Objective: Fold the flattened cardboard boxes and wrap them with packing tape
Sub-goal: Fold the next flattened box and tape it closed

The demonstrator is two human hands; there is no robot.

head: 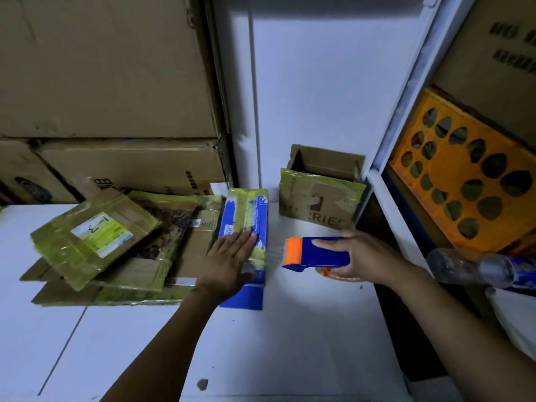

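Observation:
A folded blue box [246, 213] with yellowish tape down its top stands on the white floor [290, 329]. My left hand [229, 262] lies flat on its near end, fingers spread. My right hand [359, 256] grips a blue and orange tape dispenser [316, 252] just right of the box, and a clear strip of tape runs from the dispenser's orange mouth to the box. To the left lies a pile of flattened, taped cardboard boxes [95, 245]. A taped brown box [319, 198] stands open-topped against the wall.
Large stacked cartons [110, 82] fill the back left. A white shelf frame [406, 126] rises on the right, holding an orange plastic crate [470, 181] and a printed carton. A clear plastic bottle [475, 269] lies by my right forearm.

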